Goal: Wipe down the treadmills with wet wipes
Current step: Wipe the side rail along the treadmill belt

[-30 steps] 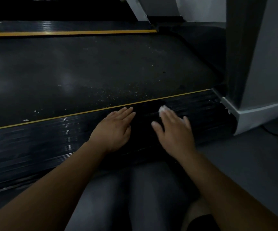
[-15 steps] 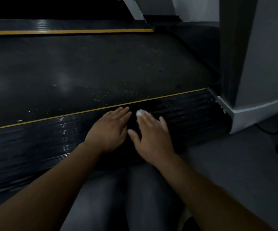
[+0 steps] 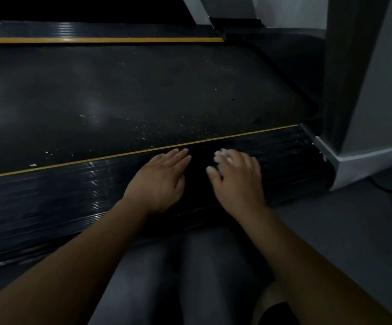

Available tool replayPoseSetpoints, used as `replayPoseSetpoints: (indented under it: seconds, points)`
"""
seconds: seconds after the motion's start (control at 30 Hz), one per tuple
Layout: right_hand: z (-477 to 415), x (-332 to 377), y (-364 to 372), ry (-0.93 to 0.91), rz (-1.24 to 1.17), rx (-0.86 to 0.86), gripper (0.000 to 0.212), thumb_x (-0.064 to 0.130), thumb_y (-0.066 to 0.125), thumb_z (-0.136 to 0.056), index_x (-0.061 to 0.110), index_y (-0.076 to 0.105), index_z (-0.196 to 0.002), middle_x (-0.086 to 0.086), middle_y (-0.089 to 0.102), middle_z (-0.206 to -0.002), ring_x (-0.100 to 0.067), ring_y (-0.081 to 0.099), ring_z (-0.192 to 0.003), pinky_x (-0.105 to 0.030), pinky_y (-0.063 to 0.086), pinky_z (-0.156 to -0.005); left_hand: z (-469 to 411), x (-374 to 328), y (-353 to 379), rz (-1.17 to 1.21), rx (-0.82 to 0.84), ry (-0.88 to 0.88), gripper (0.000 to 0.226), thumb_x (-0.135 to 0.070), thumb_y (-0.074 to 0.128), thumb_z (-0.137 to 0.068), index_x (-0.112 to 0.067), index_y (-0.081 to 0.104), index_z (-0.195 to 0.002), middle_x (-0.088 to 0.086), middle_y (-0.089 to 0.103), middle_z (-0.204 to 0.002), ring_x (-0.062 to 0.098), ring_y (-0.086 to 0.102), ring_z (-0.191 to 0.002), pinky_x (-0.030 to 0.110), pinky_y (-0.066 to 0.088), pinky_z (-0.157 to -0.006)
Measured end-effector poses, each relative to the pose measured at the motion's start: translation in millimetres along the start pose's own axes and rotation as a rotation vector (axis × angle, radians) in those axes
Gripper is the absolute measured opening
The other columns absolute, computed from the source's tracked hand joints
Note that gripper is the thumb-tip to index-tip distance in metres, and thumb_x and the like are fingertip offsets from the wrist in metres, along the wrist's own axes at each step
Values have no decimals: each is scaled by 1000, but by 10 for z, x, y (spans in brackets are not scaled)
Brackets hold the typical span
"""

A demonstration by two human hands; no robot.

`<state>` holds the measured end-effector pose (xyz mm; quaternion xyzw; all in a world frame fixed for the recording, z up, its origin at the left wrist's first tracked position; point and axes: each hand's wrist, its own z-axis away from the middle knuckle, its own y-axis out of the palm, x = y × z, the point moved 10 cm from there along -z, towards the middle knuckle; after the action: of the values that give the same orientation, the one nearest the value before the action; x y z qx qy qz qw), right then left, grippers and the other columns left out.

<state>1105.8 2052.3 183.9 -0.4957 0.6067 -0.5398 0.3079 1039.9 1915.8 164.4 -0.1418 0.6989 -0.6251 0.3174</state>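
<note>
A treadmill is seen from its side in dim light. Its dark belt (image 3: pixel 120 90) fills the upper and middle left of the frame and is scattered with pale specks (image 3: pixel 143 132) near the lower edge. Along that edge a thin yellow stripe (image 3: pixel 96 159) runs from the left border up towards the right. Below it lies a ribbed, glossy black side rail (image 3: pixel 49 195).

The left hand (image 3: pixel 159 181) is laid flat on the rail at the centre of the frame. Its fingers are straight and close together, their tips just short of the stripe, and nothing is held in it.

The right hand (image 3: pixel 237 181) is placed just to the right of it, apart from it, also on the rail. A white wet wipe (image 3: pixel 222 154) is pressed against the rail beneath the right fingers. Only a small crumpled part of it is shown, beyond the fingertips and just below the stripe. The thumb is spread towards the left hand. The right hand is blurred, so it cannot be told whether the fingers lie flat on the wipe or are curled round it.

A second rail (image 3: pixel 96 29) with its own yellow stripe is seen across the top left. A grey upright post (image 3: pixel 354 66) stands at the upper right, on a pale base cover (image 3: pixel 366 165) touching the end of the near rail. Grey floor (image 3: pixel 342 231) is seen at the lower right, and legs in grey trousers (image 3: pixel 167 277) at the bottom centre, between the forearms.
</note>
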Motion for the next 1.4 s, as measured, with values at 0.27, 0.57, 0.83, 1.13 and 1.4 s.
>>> replayPoseSetpoints:
  seconds: [0.27,0.57,0.83,1.13,1.4]
  points:
    - [-46,-224,-2,77,-32,43,61,57,25,-94,29,61,-135,-7,49,-147,-28,39,-138,-55,29,-114,-9,0,14,-6,9,-6,80,-49,3,-87,-22,21,-160,-4,11,-168,11,7,-154,27,1,-122]
    - [-180,-108,21,-65,-120,-25,29,11,59,-96,23,73,-118,-3,58,-110,-27,53,-101,-35,45,-77,-4,11,27,-4,8,-6,85,-52,1,-83,-23,23,-159,-6,14,-167,10,9,-154,29,5,-124]
    - [0,329,58,-171,-226,48,32,12,48,-95,10,66,-122,-6,63,-133,-23,54,-126,-36,47,-103,-6,9,15,20,-5,0,84,-51,4,-83,-21,27,-158,-4,18,-167,11,13,-154,29,8,-124]
    - [133,413,171,-138,-138,86,59,47,31,-93,15,56,-135,-2,49,-151,-19,36,-146,-48,30,-116,-10,11,27,2,-11,6,83,-50,5,-85,-20,29,-158,-2,20,-166,12,14,-154,31,9,-124]
    - [65,19,118,-4,-71,68,59,46,28,-99,18,49,-145,0,40,-158,-15,25,-151,-47,18,-121,-14,29,36,8,-10,4,82,-51,4,-86,-21,27,-158,-4,18,-167,11,12,-154,31,9,-125]
